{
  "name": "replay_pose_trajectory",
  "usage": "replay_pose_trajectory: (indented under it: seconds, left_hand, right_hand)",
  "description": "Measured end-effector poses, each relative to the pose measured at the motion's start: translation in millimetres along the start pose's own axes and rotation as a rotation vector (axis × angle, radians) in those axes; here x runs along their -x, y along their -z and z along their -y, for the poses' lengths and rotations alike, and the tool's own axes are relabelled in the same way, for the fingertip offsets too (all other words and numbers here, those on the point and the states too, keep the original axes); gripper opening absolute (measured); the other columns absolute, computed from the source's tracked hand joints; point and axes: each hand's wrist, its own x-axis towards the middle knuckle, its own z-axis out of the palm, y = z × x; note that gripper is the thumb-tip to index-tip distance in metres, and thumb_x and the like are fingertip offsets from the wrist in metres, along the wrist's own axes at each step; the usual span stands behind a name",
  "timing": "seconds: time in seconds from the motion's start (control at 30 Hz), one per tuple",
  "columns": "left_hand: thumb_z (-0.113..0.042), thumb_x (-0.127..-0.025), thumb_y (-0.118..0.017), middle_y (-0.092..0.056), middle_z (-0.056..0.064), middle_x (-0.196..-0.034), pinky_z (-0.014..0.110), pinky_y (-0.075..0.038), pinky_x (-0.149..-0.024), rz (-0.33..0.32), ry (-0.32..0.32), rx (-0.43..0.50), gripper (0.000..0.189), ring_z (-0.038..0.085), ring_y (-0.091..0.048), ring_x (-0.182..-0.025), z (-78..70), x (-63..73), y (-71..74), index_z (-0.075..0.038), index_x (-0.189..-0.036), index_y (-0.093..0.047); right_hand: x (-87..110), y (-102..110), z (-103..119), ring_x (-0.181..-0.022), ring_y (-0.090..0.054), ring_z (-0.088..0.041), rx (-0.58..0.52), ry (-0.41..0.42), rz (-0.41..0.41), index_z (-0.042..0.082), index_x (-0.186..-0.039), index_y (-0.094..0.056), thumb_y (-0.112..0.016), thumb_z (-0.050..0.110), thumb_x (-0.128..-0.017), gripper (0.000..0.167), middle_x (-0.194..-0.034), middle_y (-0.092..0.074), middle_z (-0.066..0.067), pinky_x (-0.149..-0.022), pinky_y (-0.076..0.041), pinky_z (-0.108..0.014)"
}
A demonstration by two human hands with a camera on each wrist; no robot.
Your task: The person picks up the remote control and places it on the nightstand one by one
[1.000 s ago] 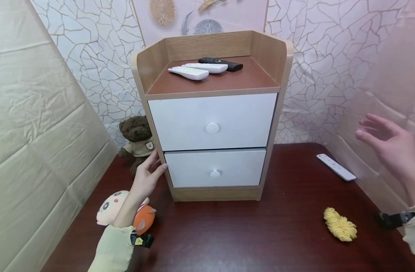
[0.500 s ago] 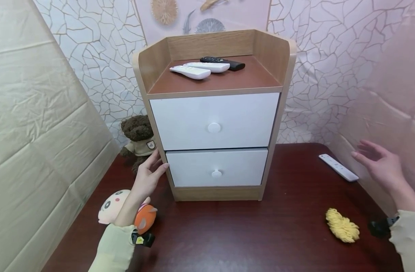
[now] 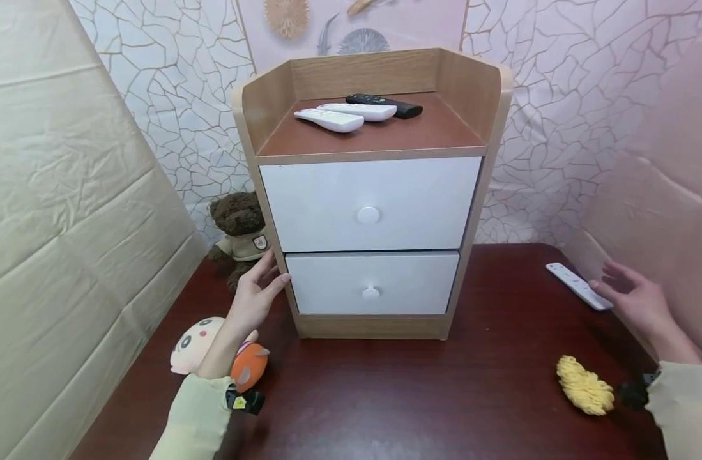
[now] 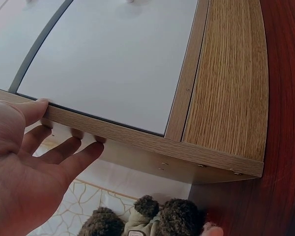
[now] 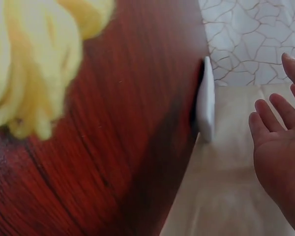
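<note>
A small wooden cabinet (image 3: 379, 327) with two white drawers stands in the middle of the table. My left hand (image 3: 251, 303) holds its left edge: in the left wrist view the thumb (image 4: 35, 110) lies on the front frame and the fingertips (image 4: 96, 147) touch the side panel. Over at the right, my right hand (image 3: 640, 303) is held with fingers loosely bent and nothing in them. It overlaps the near end of a white remote control (image 3: 575, 284) in the head view. The right wrist view shows this remote (image 5: 205, 105) beside the open fingers.
Two white remotes (image 3: 330, 120) and a black remote (image 3: 405, 110) lie on the cabinet top. A brown teddy bear (image 3: 238, 217) sits behind its left side. A plush doll (image 3: 198, 342) is under the left forearm, and a yellow yarn bundle (image 3: 583, 386) lies near the right wrist.
My right hand has come down and inward, closer to the white remote on the table. The left hand stays at the cabinet edge. The head view has shifted slightly.
</note>
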Motion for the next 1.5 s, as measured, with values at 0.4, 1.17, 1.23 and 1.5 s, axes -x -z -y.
replay_pose_trajectory:
  seconds: [0.4, 1.17, 1.23, 1.5]
  left_hand:
    - [-0.009, -0.104, -0.063, -0.028, 0.018, -0.164, 0.048, -0.041, -0.11, -0.002, -0.018, -0.008, 0.069, 0.039, -0.04, -0.144, -0.8, 0.1, -0.2, 0.003, -0.16, -0.025]
    - [-0.009, -0.104, -0.062, -0.028, 0.018, -0.164, 0.05, -0.041, -0.109, 0.002, -0.02, -0.007, 0.069, 0.038, -0.041, -0.144, 1.1, -0.6, 1.2, 0.002, -0.161, -0.024]
    - [-0.009, -0.104, -0.062, -0.029, 0.018, -0.164, 0.051, -0.041, -0.109, 0.001, -0.02, -0.006, 0.07, 0.038, -0.041, -0.144, 1.0, -0.8, 1.0, 0.001, -0.161, -0.024]
    - [-0.008, -0.104, -0.062, -0.033, 0.018, -0.162, 0.05, -0.042, -0.109, -0.001, -0.019, 0.006, 0.069, 0.038, -0.041, -0.143, 1.0, -0.9, 0.5, 0.0, -0.161, -0.025]
  right_hand:
    - [-1.8, -7.8, -26.0, -0.108, -0.038, 0.023, 0.063, -0.035, 0.009, -0.011, -0.154, -0.034, -0.069, 0.028, -0.101, 0.074, -0.146, -0.036, -0.044, -0.074, -0.034, 0.002]
    - [-2.2, -16.3, -52.5, -0.125, -0.049, 0.004, 0.159, 0.006, 0.005, -0.014, -0.15, -0.038, -0.068, 0.025, -0.1, 0.07, -0.136, -0.042, -0.048, -0.083, -0.026, 0.003]
    - [-1.9, -17.2, -54.3, -0.137, -0.046, -0.03, 0.184, -0.002, 0.007, -0.014, -0.15, -0.037, -0.066, 0.025, -0.101, 0.069, -0.136, -0.041, -0.048, -0.096, -0.024, -0.002]
    - [-0.3, -23.3, -55.0, -0.121, -0.042, -0.064, 0.236, -0.01, 0.015, -0.024, -0.14, -0.039, -0.064, 0.019, -0.1, 0.064, -0.134, -0.039, -0.051, -0.108, -0.035, -0.032]
